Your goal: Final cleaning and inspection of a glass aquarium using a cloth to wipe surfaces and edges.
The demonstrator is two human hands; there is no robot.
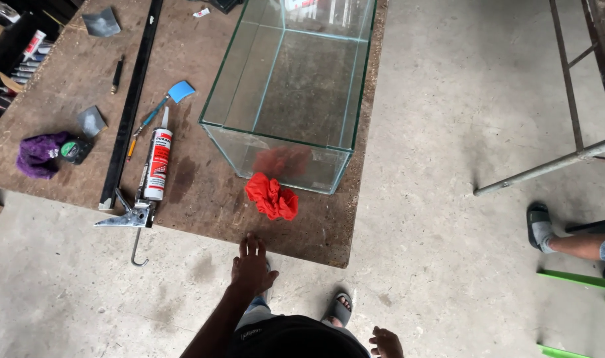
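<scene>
- Red crumpled rag (271, 197) on the brown wooden worktable (63, 172), touching the near wall of the glass aquarium (290, 93).
- Just ahead of the left hand (251, 265), a little to its right; no clear long axis.
- Left hand at the table edge, fingers spread, grasping nothing.
- Right hand (386, 343) low by the body, loosely curled, empty, well apart.
- Caulking gun (150, 179) off to the left.
</scene>
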